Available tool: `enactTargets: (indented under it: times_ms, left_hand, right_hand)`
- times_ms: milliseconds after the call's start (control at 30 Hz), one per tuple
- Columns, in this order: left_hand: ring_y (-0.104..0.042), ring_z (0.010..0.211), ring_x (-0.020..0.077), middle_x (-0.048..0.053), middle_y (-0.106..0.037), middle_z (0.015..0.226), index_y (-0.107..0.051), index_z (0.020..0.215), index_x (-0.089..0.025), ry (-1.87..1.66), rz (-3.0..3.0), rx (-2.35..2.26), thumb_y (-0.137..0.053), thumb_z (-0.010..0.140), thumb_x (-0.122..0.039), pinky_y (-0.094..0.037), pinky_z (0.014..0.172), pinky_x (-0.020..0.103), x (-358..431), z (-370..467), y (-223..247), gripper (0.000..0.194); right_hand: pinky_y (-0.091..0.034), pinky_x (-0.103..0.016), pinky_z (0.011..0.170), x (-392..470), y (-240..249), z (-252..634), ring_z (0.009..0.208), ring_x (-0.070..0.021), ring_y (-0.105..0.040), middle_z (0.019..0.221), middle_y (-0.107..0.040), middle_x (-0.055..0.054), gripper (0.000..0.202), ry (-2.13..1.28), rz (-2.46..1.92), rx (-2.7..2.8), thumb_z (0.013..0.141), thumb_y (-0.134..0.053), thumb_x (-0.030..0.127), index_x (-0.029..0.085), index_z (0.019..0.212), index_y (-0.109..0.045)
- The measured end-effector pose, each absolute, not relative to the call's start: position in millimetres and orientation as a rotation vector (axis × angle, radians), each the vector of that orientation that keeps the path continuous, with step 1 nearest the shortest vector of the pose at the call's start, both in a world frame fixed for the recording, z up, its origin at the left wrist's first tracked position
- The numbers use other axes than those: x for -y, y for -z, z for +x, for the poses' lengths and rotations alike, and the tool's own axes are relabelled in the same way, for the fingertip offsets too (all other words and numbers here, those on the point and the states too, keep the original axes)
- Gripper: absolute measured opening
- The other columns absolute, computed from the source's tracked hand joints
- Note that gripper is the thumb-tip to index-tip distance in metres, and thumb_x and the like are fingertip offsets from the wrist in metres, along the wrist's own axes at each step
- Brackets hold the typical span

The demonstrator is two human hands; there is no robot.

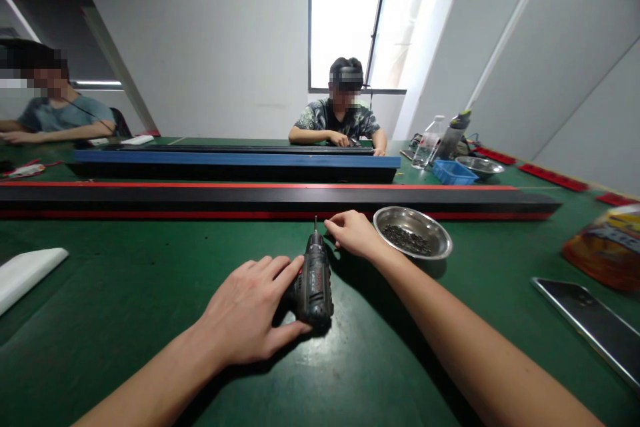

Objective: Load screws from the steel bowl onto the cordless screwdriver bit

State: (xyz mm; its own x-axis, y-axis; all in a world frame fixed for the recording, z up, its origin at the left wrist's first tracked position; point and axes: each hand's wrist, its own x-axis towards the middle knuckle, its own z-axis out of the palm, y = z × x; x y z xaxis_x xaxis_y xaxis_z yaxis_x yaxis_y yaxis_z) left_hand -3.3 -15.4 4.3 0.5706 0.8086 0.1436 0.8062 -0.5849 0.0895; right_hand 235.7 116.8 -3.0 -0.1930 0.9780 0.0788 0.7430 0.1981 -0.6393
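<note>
My left hand [250,307] is wrapped round the grip of a black power drill [316,283], which points away from me over the green table [150,360]. My right hand [353,233] is just right of the drill's bit, its thumb and index finger pinched; anything between the fingertips is too small to make out. Beyond both hands lies a long black bar with red edges [200,199]. A steel bowl [440,247] holding small dark screws [407,239] stands right of my right hand, near the bar.
Behind the bar lies a blue-topped bar [240,159]. A phone [590,320] and an orange packet [607,250] are at right; a white object [27,270] is at left. Farther back are a blue tray [454,173], bottles [429,142] and two people [340,113].
</note>
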Motion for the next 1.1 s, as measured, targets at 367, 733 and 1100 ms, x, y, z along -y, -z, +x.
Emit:
enactTargets:
  times_ms: [367, 733, 1100]
  left_hand:
    - [-0.065, 0.118, 0.0383, 0.020, -0.063, 0.143, -0.044, 0.161, -0.016, -0.300, 2.816, -1.491, -0.068, 0.093, -0.058, -0.055, 0.099, 0.055, 18, -2, 1, 0.083]
    - [-0.065, 0.117, 0.0388, 0.020, -0.063, 0.141, -0.045, 0.159, -0.016, -0.318, 2.818, -1.478, -0.067, 0.093, -0.059, -0.057, 0.098, 0.056, 17, -5, 2, 0.082]
    - [-0.066, 0.120, 0.0392, 0.020, -0.063, 0.142, -0.048, 0.158, -0.016, -0.329, 2.815, -1.458, -0.067, 0.093, -0.061, -0.058, 0.101, 0.056, 14, -12, 4, 0.082]
  right_hand:
    - [-0.050, -0.030, 0.071, -120, -76, 295, 0.075, -0.0242, -0.074, 0.081, -0.079, -0.012, 0.049, -0.390, -2.006, 2.124, 0.104, -0.056, 0.052, 0.017, 0.078, -0.081]
    - [-0.056, -0.030, 0.064, -135, -75, 349, 0.062, -0.0226, -0.073, 0.072, -0.077, -0.013, 0.056, -0.584, -2.283, 1.911, 0.103, -0.054, 0.061, 0.016, 0.078, -0.077]
    - [-0.055, -0.032, 0.070, -129, -78, 340, 0.067, -0.0237, -0.073, 0.075, -0.077, -0.013, 0.058, -0.595, -2.312, 2.004, 0.103, -0.054, 0.061, 0.017, 0.071, -0.074]
